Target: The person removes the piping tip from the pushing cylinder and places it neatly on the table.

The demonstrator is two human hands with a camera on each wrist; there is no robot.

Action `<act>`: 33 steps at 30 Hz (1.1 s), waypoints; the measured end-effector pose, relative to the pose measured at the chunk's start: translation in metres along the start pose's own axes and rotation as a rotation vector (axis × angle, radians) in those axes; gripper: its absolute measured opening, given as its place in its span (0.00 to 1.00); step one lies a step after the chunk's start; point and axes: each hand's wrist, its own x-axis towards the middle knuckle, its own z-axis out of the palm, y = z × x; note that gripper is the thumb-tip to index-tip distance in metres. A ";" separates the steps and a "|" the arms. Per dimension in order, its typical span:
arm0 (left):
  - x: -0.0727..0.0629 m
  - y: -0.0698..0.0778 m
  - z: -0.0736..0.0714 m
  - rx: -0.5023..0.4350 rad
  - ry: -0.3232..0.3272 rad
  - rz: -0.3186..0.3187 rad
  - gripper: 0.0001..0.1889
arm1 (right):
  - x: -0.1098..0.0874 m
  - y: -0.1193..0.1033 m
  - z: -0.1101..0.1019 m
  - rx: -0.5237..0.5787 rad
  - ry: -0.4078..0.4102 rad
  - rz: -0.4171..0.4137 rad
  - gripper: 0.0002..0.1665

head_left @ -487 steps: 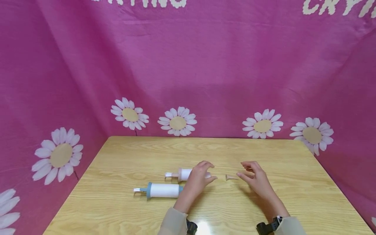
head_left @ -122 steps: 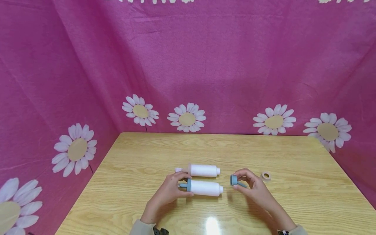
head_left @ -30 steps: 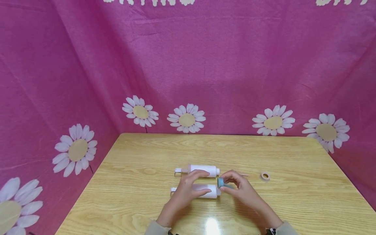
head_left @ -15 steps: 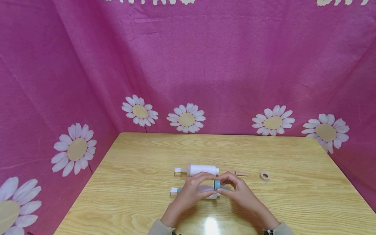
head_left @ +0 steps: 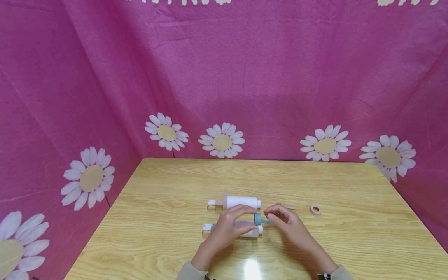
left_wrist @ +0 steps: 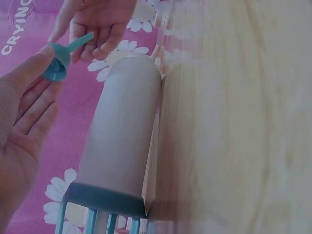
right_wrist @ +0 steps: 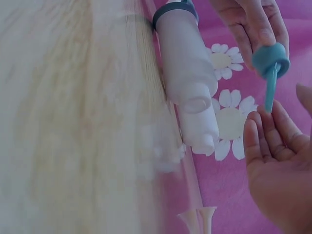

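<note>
Between the thumb and fingers of my left hand (head_left: 226,229) is a small teal cap with a thin stem (head_left: 257,219), raised above the table. Its stem points toward my right hand (head_left: 292,229). In the right wrist view, the fingers of that hand (right_wrist: 280,161) lie fairly straight just by the stem tip, the thumb apart. Behind my left hand, partly hidden, lies a white cylinder with a teal collar (left_wrist: 117,122) and a narrow white neck. A similar white cylinder with a pinkish-beige collar (head_left: 241,202) lies parallel, farther back.
A beige ring (head_left: 315,210) rests on the wooden table (head_left: 196,175) to the right. Nearer my right hand lies a thin beige stemmed piece (head_left: 289,207), partly covered by it. A magenta curtain with daisies (head_left: 266,77) stands behind the table.
The teal cap has passed from my right hand's pinch into my left hand's. The right fingers have let go and drawn slightly rightward. Earlier, the left hand touched the teal-collared cylinder.
</note>
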 end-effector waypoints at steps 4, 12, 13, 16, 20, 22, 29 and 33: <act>0.000 0.000 -0.001 -0.003 0.010 -0.012 0.18 | -0.002 0.002 -0.006 0.003 0.020 0.101 0.20; -0.001 -0.002 -0.002 -0.008 0.018 -0.030 0.19 | -0.004 0.011 -0.015 0.019 -0.063 0.156 0.20; -0.001 -0.002 -0.002 -0.007 0.020 -0.029 0.19 | -0.004 0.012 -0.015 0.018 -0.074 0.152 0.19; -0.001 -0.003 -0.002 0.000 0.019 -0.025 0.19 | -0.004 0.014 -0.016 0.020 -0.106 0.147 0.19; -0.001 -0.003 -0.002 0.002 0.017 -0.023 0.19 | -0.004 0.013 -0.015 0.040 -0.127 0.150 0.19; -0.001 -0.003 -0.002 0.001 0.013 -0.026 0.19 | -0.004 0.013 -0.015 0.049 -0.128 0.148 0.19; -0.001 -0.002 -0.003 0.013 0.006 -0.031 0.19 | -0.005 0.010 -0.014 0.068 -0.101 0.137 0.18; -0.001 -0.002 -0.003 0.008 -0.003 -0.042 0.18 | -0.005 0.007 -0.013 0.085 -0.092 0.119 0.18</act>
